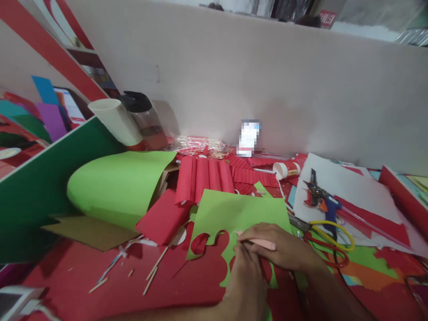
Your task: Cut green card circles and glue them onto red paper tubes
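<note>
A light green paper sheet (247, 207) lies in front of me, with rounded scallops cut out along its near edge. In my right hand (281, 245) is a pink craft knife (265, 244), its fingers closed round it over the sheet; the blade is too small to make out. My left hand (246, 272) bears down on the sheet's near part, fingers bent and close together, right beside the knife hand. Through the cut-outs the red tabletop (197, 285) shows. Yellow-and-red-handled scissors (334, 236) lie to the right of my right hand.
Rolled red paper tubes (205, 178), a red folded piece (165, 216) and a curved green sheet (117, 187) lie left of centre. A glue gun (329, 207) rests on white sheets at right. A phone (248, 138), cup (115, 120) and bottle (147, 122) stand by the wall.
</note>
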Available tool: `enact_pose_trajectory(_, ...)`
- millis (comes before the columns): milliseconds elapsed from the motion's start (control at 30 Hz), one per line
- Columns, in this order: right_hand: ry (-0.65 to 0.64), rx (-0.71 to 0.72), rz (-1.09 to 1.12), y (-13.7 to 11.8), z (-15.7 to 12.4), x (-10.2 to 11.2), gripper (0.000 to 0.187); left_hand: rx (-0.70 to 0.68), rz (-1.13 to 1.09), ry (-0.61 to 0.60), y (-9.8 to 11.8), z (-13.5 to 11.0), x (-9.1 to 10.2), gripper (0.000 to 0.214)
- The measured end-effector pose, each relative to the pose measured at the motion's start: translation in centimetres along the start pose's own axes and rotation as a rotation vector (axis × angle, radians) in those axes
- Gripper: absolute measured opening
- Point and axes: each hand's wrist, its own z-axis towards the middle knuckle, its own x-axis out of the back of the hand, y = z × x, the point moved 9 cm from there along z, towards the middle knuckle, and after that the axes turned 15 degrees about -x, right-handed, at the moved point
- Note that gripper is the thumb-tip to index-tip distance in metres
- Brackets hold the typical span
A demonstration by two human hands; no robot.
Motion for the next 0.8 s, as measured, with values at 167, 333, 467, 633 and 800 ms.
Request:
enact_pose_trajectory(167, 0.036, 0.047, 0.036, -0.4, -0.2, 0.1, 0.031, -0.054, 0.017, 0.008, -0.5, -0.9, 0.5, 0.045)
enact_pose_trajectory(333, 0.078, 0.080, 0.057, -0.6, -0.1, 0.2, 0.031, -0.184, -0.006, -0.085, -1.8, -1.6, 1.5, 0.048)
enact_pose_trajectory(467, 0.108, 0.127, 0.034, -0.7, -0.3, 0.2, 0.030, -0.241, -0.091, -0.078, -3.3, -3.3, 3.6, 0.040)
enact_pose_trajectory(633, 0.121, 0.159, 0.007, -0.7, -0.3, 0.0, 0.029, -0.089, -0.166, -0.059, -6.9, -5.6, 5.0, 0.039)
enact_pose_trajectory(800, 0.128, 0.185, -0.036, -0.7, -0.3, -0.2, 0.027, 0.009, -0.058, 0.130, -9.7, -4.5, 6.1, 0.044)
